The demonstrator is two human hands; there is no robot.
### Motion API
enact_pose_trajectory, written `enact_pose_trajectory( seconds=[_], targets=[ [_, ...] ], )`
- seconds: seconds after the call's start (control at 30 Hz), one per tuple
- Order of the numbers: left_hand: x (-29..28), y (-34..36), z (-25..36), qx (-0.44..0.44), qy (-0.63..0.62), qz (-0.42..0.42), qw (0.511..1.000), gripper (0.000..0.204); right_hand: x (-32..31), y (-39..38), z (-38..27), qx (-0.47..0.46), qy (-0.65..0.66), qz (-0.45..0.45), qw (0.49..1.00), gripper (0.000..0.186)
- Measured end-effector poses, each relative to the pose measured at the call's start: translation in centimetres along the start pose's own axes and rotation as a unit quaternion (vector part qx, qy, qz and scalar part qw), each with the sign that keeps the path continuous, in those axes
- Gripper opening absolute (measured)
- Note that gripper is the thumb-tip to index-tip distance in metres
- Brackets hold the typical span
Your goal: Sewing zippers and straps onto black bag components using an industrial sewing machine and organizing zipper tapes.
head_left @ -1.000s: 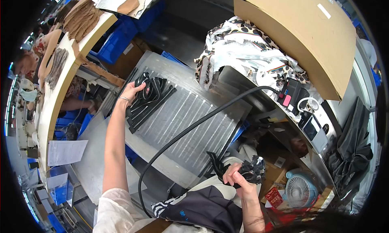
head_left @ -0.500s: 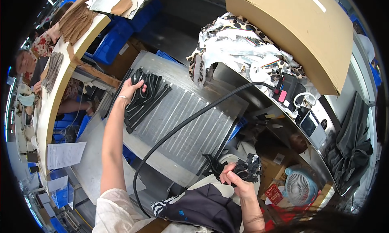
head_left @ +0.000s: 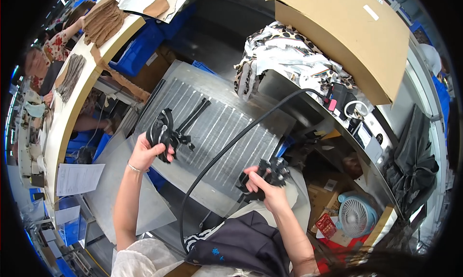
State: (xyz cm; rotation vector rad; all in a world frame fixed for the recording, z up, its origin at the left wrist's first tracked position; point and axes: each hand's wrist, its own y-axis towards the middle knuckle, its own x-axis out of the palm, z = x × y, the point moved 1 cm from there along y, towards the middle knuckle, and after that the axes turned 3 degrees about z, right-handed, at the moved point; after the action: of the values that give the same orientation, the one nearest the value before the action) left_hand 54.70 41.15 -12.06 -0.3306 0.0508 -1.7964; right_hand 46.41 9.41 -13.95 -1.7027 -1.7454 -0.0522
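Observation:
My left hand (head_left: 144, 153) is closed around a bunch of black strips (head_left: 161, 125) with thin pale edges, held over the near left part of a grey metal board (head_left: 219, 178). Pale parallel lines run across this board. Beside the bunch, a couple of straight black strips (head_left: 197, 114) lie along the lines; their near ends meet loose, tangled ends next to my left hand. My right hand (head_left: 266, 191) grips a second crumpled bundle of black strips (head_left: 277, 168) near the board's right corner, above my lap. Exactly what kind of strips they are cannot be made out.
A thick black cable (head_left: 231, 144) arches over the board. At the right, a metal table holds leopard-print and white fabric (head_left: 294, 50), a large cardboard box (head_left: 352, 31) and small devices. A light blue fan (head_left: 357, 215) stands lower right. Across the left table (head_left: 89, 74) sits another person.
My left hand has gathered most of the black strips off the board's left side and drawn them nearer. My right hand has moved up and left with its bundle.

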Motion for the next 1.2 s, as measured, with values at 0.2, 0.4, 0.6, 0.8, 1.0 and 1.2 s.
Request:
enact_pose_trajectory(
  seconds=[0.2, 0.4, 0.6, 0.8, 1.0, 1.2],
  targets=[
    [3.4, -2.7, 1.5, 0.014, -0.079, -0.068, 0.994, 0.036, 2.3, 0.6, 0.0, -0.061, -0.123, -0.050, 0.989, 0.034],
    [6.5, -4.3, 1.6, 0.002, -0.139, -0.138, 0.981, 0.034, 6.1, 0.2, 2.4, -0.381, -0.296, -0.021, 0.876, 0.050],
    [8.5, -5.3, 0.2, 0.078, -0.153, -0.141, 0.975, 0.059, 5.6, -0.5, 1.7, -0.303, -0.196, 0.038, 0.932, 0.012],
    [8.9, -5.2, -0.9, 0.075, -0.158, -0.134, 0.975, 0.062, 4.0, -1.7, -0.2, -0.128, -0.099, -0.084, 0.983, 0.017],
    [9.7, -5.5, -0.7, 0.020, -0.142, -0.179, 0.973, 0.059, 4.1, -2.4, 0.1, -0.198, -0.158, -0.057, 0.966, 0.019],
    [11.9, -5.6, -0.2, -0.014, -0.154, -0.135, 0.979, 0.065, 4.4, -2.9, 0.4, -0.329, -0.236, -0.089, 0.910, 0.037]
  ],
)
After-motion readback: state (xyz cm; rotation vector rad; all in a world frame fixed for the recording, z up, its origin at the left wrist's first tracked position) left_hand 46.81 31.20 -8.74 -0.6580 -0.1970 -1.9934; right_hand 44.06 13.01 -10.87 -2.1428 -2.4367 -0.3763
